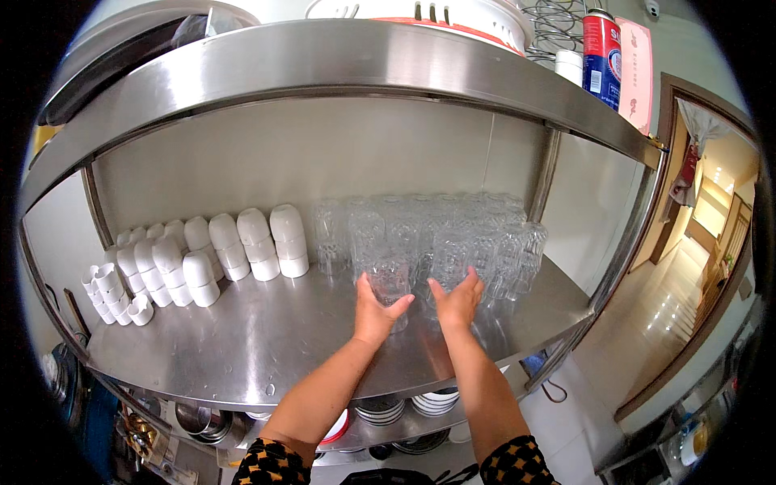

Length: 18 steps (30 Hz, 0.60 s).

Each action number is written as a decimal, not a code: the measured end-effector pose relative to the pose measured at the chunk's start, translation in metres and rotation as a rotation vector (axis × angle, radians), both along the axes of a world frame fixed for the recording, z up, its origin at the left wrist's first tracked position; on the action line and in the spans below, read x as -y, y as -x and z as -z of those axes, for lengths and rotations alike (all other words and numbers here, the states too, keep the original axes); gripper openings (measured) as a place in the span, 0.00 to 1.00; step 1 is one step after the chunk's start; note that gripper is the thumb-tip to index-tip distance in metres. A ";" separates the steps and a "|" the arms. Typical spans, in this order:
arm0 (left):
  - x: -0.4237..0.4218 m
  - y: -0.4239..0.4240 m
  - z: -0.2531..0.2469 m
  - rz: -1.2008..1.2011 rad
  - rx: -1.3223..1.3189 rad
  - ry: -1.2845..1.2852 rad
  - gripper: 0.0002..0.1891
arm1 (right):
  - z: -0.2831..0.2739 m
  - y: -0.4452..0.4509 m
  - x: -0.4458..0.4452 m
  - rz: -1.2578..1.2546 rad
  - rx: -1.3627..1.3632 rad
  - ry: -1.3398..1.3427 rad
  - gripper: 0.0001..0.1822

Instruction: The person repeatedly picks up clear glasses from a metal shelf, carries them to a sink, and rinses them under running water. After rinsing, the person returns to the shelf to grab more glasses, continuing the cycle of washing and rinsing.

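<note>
At the front of a group of upturned clear glass tumblers (448,209), stacked in rows, both my hands are on the near stacks. My left hand (377,312) wraps the front stack of clear tumblers (389,279), thumb at its right edge and fingers at its left. My right hand (458,303) spans another tumbler stack (450,251), the thumb on the left side and the fingers on the right. Both stacks appear to stand on the stainless steel shelf (273,339). My palms hide part of their lower ends.
Left of the glasses stand stacked white cups (242,242) and smaller white cups (112,297). A steel upper shelf edge (339,60) crosses above my hands, carrying a white basket (473,24) and a red-blue can (600,57). Plates (381,412) sit on the shelf below.
</note>
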State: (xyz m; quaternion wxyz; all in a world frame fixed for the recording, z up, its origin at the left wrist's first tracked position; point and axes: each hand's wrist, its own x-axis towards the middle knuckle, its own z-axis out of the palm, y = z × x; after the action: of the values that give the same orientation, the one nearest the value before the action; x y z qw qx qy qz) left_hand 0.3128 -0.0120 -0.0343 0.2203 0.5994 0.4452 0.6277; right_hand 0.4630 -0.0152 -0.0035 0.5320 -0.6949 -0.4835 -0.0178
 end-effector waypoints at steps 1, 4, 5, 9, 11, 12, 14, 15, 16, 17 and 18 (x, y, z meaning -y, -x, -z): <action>0.000 -0.001 -0.002 0.009 0.002 0.000 0.50 | -0.001 -0.001 0.000 0.016 0.004 0.010 0.45; 0.004 -0.002 -0.009 0.022 -0.008 0.014 0.51 | -0.003 -0.001 -0.002 0.053 0.008 0.037 0.44; 0.005 -0.002 -0.010 0.021 -0.013 0.010 0.51 | -0.004 -0.001 -0.002 0.064 0.008 0.043 0.44; 0.000 -0.005 -0.002 -0.113 -0.096 -0.075 0.49 | -0.002 -0.001 -0.004 0.068 0.033 -0.009 0.41; 0.001 -0.005 -0.002 -0.085 -0.073 -0.108 0.51 | -0.004 0.001 0.000 0.064 0.033 -0.006 0.41; 0.004 -0.005 -0.004 -0.062 -0.049 -0.107 0.52 | -0.004 0.001 0.002 0.063 0.031 -0.004 0.40; 0.009 -0.007 -0.008 -0.033 -0.001 -0.092 0.54 | 0.003 -0.003 0.000 0.023 0.054 -0.045 0.41; 0.010 -0.007 -0.008 -0.047 -0.006 -0.093 0.54 | 0.005 -0.003 0.001 0.000 0.064 -0.059 0.41; 0.011 -0.007 -0.007 -0.062 -0.011 -0.095 0.54 | 0.006 -0.003 0.002 -0.035 0.053 -0.063 0.43; 0.011 -0.006 -0.007 -0.094 -0.042 -0.119 0.54 | 0.003 -0.004 0.002 -0.069 0.041 -0.066 0.44; 0.011 -0.007 -0.008 -0.122 -0.072 -0.144 0.53 | 0.000 -0.004 0.003 -0.100 0.030 -0.071 0.45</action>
State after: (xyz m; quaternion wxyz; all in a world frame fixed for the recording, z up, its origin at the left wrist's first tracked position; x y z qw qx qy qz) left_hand 0.3196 -0.0229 -0.0265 0.1218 0.6077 0.4423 0.6483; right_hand 0.4674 -0.0181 -0.0037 0.5492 -0.6503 -0.5246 -0.0184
